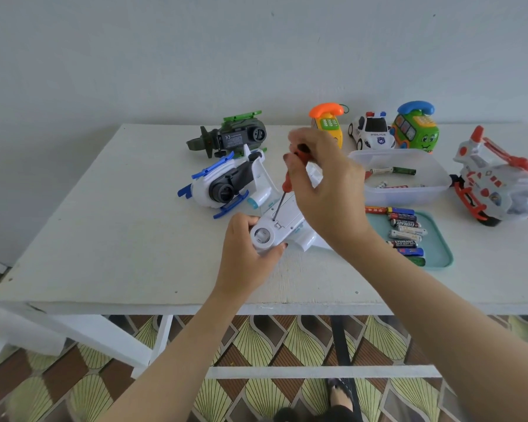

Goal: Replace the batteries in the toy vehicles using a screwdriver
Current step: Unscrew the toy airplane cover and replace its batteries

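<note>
Toy plane (288, 216) looks light and slick; your left hand (244, 254) grips its end, your right hand (326, 190) pinches the screwdriver (286, 181).

A plain pale grey painted wall (134, 56) is filling the upper part of the view, showing a few small dark specks. A white painted wooden table (89, 239) is standing in front of it, with a slanted white brace (104, 336) and a low white crossbar (287, 372) showing beneath. A floor covering patterned in yellow fans and brown diamonds (256, 342) is spreading underneath. Soft, even light is falling throughout.
</note>
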### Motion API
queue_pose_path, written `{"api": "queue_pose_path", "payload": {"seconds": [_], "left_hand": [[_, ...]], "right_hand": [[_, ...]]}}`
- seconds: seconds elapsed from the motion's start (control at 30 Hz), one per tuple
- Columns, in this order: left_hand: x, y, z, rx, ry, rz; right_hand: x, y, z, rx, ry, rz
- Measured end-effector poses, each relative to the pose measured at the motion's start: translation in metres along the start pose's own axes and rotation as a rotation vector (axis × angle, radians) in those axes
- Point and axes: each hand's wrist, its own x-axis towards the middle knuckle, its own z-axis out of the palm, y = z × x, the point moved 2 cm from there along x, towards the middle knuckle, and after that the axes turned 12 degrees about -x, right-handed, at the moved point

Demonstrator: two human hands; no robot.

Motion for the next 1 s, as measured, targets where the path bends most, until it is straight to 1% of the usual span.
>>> {"api": "queue_pose_path", "payload": {"seconds": [0.07, 0.1, 0.23, 0.3, 0.4, 0.47, 0.53, 0.7, 0.8, 0.9, 1.0], "left_hand": [[0.000, 0.000, 0.000, 0.004, -0.001, 0.007], [0.000, -0.001, 0.000, 0.006, -0.003, 0.012], [0.000, -0.002, 0.001, 0.009, -0.005, 0.017], [0.000, -0.003, 0.001, 0.006, -0.001, 0.011], [0.000, -0.003, 0.001, 0.003, -0.007, 0.006], [0.000, -0.003, 0.001, 0.002, -0.007, 0.008], [-0.001, -0.003, 0.000, -0.006, -0.008, 0.008], [0.000, -0.003, 0.000, -0.010, -0.013, 0.023], [0.000, -0.003, 0.000, -0.004, -0.013, 0.021], [0.000, -0.003, 0.000, -0.007, -0.021, 0.019], [0.000, -0.003, 0.000, -0.005, -0.023, 0.021]], "right_hand": [[-0.001, -0.002, 0.000, -0.001, -0.049, -0.049], [-0.001, -0.003, 0.000, -0.009, -0.039, -0.067], [0.004, -0.007, 0.000, -0.071, 0.081, -0.058], [0.005, -0.006, 0.003, -0.087, 0.093, -0.038], [0.006, -0.006, 0.002, -0.034, -0.005, -0.022], [0.005, -0.009, 0.002, -0.026, -0.075, -0.108], [0.004, -0.013, 0.002, -0.040, -0.075, -0.162], [0.006, -0.016, 0.004, -0.095, 0.044, -0.094], [0.010, -0.013, 0.004, -0.069, -0.014, -0.038], [0.009, -0.012, 0.004, -0.067, -0.097, -0.107], [0.011, -0.014, 0.004, -0.063, -0.026, -0.092]]}}
